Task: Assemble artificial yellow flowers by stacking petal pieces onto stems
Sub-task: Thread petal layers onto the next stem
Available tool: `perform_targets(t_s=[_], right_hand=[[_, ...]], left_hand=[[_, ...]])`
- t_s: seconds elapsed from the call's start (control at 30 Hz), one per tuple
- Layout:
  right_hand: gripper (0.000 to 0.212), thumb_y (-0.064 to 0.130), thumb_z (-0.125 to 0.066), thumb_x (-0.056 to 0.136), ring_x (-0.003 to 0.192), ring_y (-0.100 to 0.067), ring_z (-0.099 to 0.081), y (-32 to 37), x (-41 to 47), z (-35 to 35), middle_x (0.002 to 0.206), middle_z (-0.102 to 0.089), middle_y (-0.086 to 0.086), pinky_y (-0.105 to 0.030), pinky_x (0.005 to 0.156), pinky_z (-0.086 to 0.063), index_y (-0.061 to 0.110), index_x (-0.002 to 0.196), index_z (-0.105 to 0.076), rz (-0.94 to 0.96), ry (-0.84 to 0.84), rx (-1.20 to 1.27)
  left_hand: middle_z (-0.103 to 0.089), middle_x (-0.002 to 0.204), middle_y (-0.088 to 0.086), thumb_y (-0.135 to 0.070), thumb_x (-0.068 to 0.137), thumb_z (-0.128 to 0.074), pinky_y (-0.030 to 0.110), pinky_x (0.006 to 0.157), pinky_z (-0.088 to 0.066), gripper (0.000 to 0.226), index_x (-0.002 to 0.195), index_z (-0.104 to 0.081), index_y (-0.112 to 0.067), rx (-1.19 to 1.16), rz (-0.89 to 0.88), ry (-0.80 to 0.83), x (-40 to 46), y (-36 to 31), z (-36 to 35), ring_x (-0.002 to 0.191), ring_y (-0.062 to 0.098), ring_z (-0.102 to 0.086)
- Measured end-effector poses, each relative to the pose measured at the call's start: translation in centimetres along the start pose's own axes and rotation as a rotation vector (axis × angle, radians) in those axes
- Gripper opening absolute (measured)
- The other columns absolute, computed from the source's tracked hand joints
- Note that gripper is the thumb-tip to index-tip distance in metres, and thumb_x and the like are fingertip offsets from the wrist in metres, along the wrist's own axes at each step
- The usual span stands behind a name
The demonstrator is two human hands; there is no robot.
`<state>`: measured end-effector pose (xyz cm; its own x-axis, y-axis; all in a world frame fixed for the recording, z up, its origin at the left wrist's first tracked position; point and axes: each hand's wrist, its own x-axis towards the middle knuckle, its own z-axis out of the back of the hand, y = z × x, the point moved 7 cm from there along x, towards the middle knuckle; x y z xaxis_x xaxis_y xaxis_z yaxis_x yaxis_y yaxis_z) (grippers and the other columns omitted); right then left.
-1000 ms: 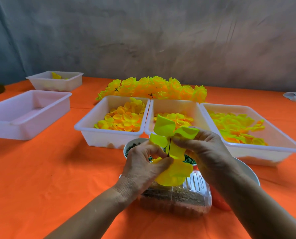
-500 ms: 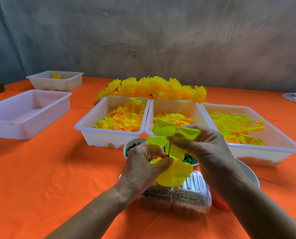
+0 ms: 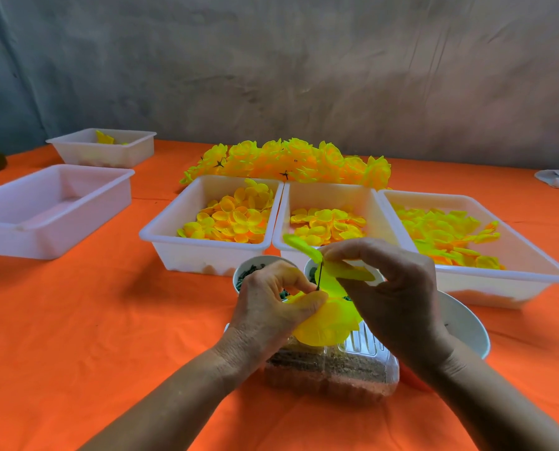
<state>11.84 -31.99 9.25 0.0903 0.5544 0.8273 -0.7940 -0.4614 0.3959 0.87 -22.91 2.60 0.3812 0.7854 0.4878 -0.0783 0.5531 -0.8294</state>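
Trays [image 3: 210, 255] — yellow petals [image 3: 229, 219] inside

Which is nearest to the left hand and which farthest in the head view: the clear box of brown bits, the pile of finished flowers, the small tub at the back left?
1. Clear box, just below the left hand.
2. Pile of finished flowers, behind the middle tubs.
3. Small tub, far back left.

The person's two forearms are bare, without sleeves; the left hand [image 3: 273, 307] and right hand [image 3: 398, 288] wear no gloves.
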Motion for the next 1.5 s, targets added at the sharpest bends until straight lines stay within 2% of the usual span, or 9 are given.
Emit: perform_targets(t_s=[0.2,0.3,0.43,0.87,1.1,1.23,1.37,1.43,1.5], right_hand=[[0.007,-0.004,-0.069,0.072,0.079,-0.020,-0.068,1.0,0.2,-0.3,0.086,-0.072,-0.002,-0.041,0.067,-0.054,0.003,0.072,-0.071,0.150,0.077,-0.081],[0.015,0.009,-0.057,0.078,0.079,-0.015,-0.064,1.3,0.5,-0.5,0.087,-0.072,-0.002,-0.040,0.068,-0.052,0.003,0.073,-0.070,0.185,0.124,-0.107],[0.020,0.007,-0.051,0.076,0.083,-0.018,-0.063,1.3,1.0,-0.8,0.089,-0.071,-0.005,-0.042,0.069,-0.052,0.002,0.078,-0.070,0.217,0.213,-0.132],[0.041,-0.013,-0.052,0.055,0.081,-0.034,-0.066,0.0,0.6,-1.0,0.091,-0.070,-0.009,-0.045,0.063,-0.052,0.005,0.085,-0.073,0.151,0.245,-0.088],[0.014,0.004,-0.070,0.072,0.075,-0.015,-0.061,0.2,0.6,-0.5,0.081,-0.071,-0.003,-0.035,0.063,-0.050,0.003,0.086,-0.069,0.178,0.148,-0.168],[0.021,-0.009,-0.069,0.062,0.073,-0.026,-0.067,0.0,0.5,-0.4,0.078,-0.071,-0.009,-0.046,0.063,-0.053,0.001,0.079,-0.071,0.171,0.141,-0.113],[0.019,-0.011,-0.064,0.066,0.078,-0.031,-0.067,-0.6,0.5,-0.5,0.080,-0.071,-0.010,-0.050,0.065,-0.052,0.000,0.080,-0.072,0.165,0.177,-0.026],[0.022,-0.014,-0.062,0.067,0.081,-0.032,-0.067,-1.1,0.5,-0.6,0.083,-0.071,-0.010,-0.051,0.066,-0.052,0.000,0.080,-0.072,0.125,0.175,0.038],[0.021,-0.014,-0.061,0.069,0.083,-0.031,-0.067,-1.3,0.4,-0.5,0.085,-0.071,-0.009,-0.052,0.067,-0.052,0.000,0.080,-0.071,0.114,0.170,0.071]], left_hand=[[-0.065,0.071,-0.019,-0.018,0.062,-0.086,0.015,0.068,-0.045,0.026,0.055,-0.066,-0.035,-0.040,0.033,0.004,0.1,0.4,0.0,0.070,0.005,-0.059],[-0.067,0.073,-0.016,-0.031,0.058,-0.079,0.030,0.073,-0.053,0.010,0.060,-0.070,-0.035,-0.100,0.083,0.010,0.0,0.7,-0.2,0.073,0.012,-0.063],[-0.067,0.070,-0.019,-0.022,0.065,-0.084,0.029,0.068,-0.054,0.025,0.071,-0.069,-0.040,-0.105,0.051,0.062,0.0,0.5,-0.2,0.067,0.004,-0.063],[-0.068,0.086,0.005,-0.014,0.075,-0.078,0.050,0.076,-0.052,0.014,0.087,-0.074,-0.007,-0.084,0.016,0.085,-0.2,0.0,0.0,0.083,0.025,-0.065],[-0.071,0.091,0.005,-0.026,0.070,-0.073,0.043,0.079,-0.054,0.014,0.082,-0.075,-0.019,-0.166,0.058,0.125,-0.2,0.0,0.5,0.086,0.021,-0.067],[-0.070,0.086,-0.007,-0.018,0.076,-0.076,0.042,0.078,-0.056,0.012,0.087,-0.073,-0.021,-0.172,0.091,0.158,-0.3,0.2,0.4,0.085,0.016,-0.068],[-0.069,0.083,0.017,-0.011,0.080,-0.066,0.044,0.072,-0.053,0.008,0.080,-0.073,-0.007,-0.301,0.190,0.137,0.0,0.6,0.5,0.079,0.023,-0.061],[-0.068,0.075,0.011,-0.009,0.080,-0.058,0.030,0.066,-0.053,0.019,0.072,-0.075,-0.007,-0.436,0.311,0.089,0.0,0.9,0.8,0.075,0.022,-0.063],[-0.070,0.084,0.008,-0.019,0.078,-0.052,0.029,0.081,-0.048,0.027,0.067,-0.076,-0.013,-0.542,0.394,0.017,0.3,1.1,1.5,0.089,0.025,-0.065]])
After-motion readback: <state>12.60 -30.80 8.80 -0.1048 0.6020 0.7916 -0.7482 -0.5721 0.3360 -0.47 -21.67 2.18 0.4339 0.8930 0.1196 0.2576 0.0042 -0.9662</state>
